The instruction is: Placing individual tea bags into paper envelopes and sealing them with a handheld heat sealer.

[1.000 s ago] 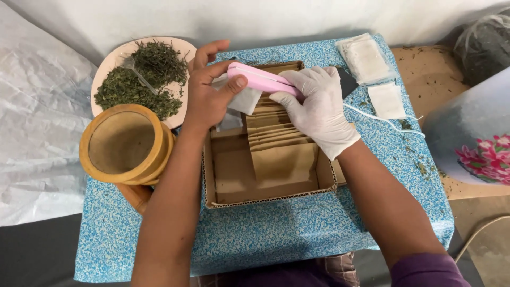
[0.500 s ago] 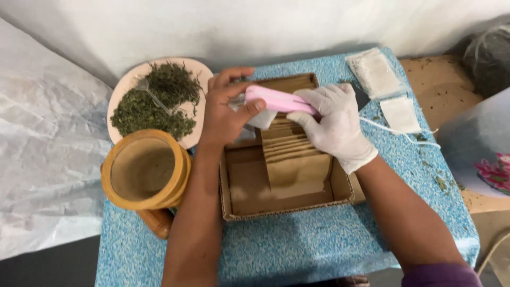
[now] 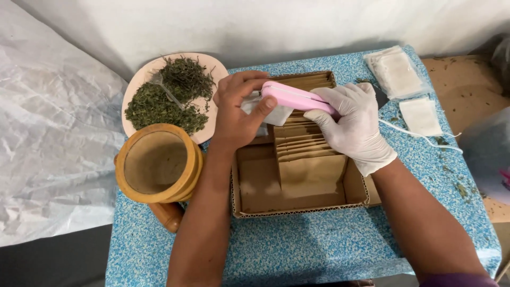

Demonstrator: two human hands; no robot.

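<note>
Hands with pink sealer and white sachet over a cardboard box.

The cardboard box [image 3: 297,204] sits mid-table and serves as landmark. Above its far end, the gloved right hand [image 3: 355,127] is closed around a pink handheld sealer [image 3: 297,98], fingers wrapped over its near end. The bare left hand [image 3: 239,114], just left of the sealer, pinches a small white sachet [image 3: 271,114] between thumb and curled fingers, the sachet's top edge meeting the sealer. Inside the box, a row of brown paper envelopes [image 3: 308,154] stands along the right half. Left of the box: a wooden mortar [image 3: 156,165]; beyond it, a pale plate [image 3: 138,85] of dried green herbs [image 3: 170,95]. Right of the box, on the blue speckled tablecloth [image 3: 297,244]: a stack of white sachets [image 3: 396,72] and a single one [image 3: 421,116].
</note>
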